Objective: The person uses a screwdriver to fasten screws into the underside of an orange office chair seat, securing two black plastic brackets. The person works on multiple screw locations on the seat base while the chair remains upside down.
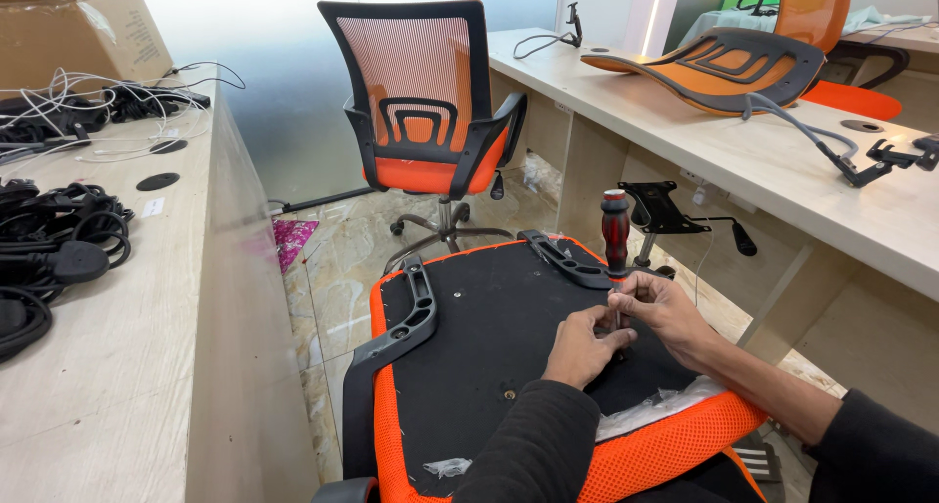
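An upturned orange chair seat [469,327] with a black underside lies in front of me, black armrests [416,312] bolted along its left and far sides. A screwdriver with a red and black handle [615,231] stands upright on the seat's right part. My right hand [665,307] pinches its shaft just below the handle. My left hand [582,346] rests beside it, fingertips touching the shaft low down near the seat. A torn piece of clear plastic [650,410] lies at the seat's near edge.
An assembled orange mesh office chair [425,102] stands on the tiled floor ahead. A wooden desk [782,160] on the right carries an orange backrest [714,68] and black brackets. The left desk [108,346] holds coiled black cables and a cardboard box [73,23].
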